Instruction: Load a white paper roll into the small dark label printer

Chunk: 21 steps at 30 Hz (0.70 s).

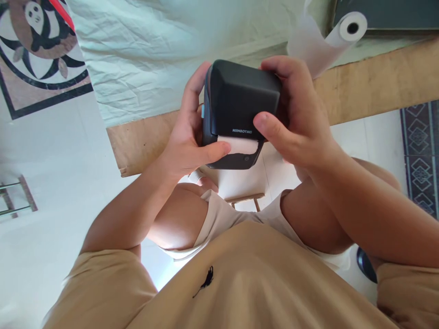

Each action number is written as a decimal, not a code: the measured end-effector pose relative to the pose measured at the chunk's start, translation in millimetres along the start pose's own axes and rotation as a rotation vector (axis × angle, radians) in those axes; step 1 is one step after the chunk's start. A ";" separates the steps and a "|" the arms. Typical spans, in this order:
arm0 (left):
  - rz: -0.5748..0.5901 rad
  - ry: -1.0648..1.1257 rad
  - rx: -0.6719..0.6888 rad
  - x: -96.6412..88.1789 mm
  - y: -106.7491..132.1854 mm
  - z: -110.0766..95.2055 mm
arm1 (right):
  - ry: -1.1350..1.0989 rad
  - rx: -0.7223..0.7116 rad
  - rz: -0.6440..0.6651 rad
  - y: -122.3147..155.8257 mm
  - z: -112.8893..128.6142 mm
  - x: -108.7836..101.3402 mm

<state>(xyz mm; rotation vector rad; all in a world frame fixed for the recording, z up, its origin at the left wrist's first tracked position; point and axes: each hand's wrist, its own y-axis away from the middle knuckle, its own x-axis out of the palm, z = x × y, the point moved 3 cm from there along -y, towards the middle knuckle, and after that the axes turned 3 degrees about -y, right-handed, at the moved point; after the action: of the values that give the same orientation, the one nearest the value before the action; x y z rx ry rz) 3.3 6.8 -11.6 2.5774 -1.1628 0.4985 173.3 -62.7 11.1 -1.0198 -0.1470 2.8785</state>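
Observation:
Both my hands hold a black label printer (245, 98) marked NIIMBOT, lifted over the front edge of the table. My left hand (192, 132) grips its left side, the thumb pressing on a strip of white label paper (242, 145) that comes out of the front slot. Round the right side wraps my right hand (297, 109), its thumb resting on the cover near the lettering. The cover looks closed. A small light-blue part (202, 111) shows on the printer's left side. The fingers behind and under the printer are mostly hidden.
A pale green cloth (144, 59) covers much of the wooden table (380, 77). At the back right a white roll (353, 26) trails thin translucent sheet, beside a dark flat object (387, 13). A metal-framed stool or rack (17, 196) stands on the floor at left.

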 end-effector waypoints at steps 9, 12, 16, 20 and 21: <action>-0.147 0.079 -0.093 4.0 2.6 0.0 | -0.092 0.114 0.051 -4.5 -5.5 4.5; -0.164 0.097 -0.089 1.1 1.8 -0.5 | -0.098 0.140 0.026 -5.2 -5.8 5.1; -0.077 0.119 -0.052 5.4 -1.3 1.5 | -0.218 0.108 0.019 -5.3 -4.0 4.3; -0.167 0.151 0.040 13.6 -8.1 -1.1 | -0.267 0.105 0.005 -5.9 -5.3 3.7; -0.198 0.174 0.046 14.8 -10.0 -2.7 | -0.259 0.125 0.000 -6.2 -6.2 3.9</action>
<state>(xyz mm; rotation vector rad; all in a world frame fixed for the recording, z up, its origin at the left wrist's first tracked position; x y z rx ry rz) 19.5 4.4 -4.1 2.5906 -0.8388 0.6941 174.5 -55.7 4.6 -0.6243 0.0170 2.9636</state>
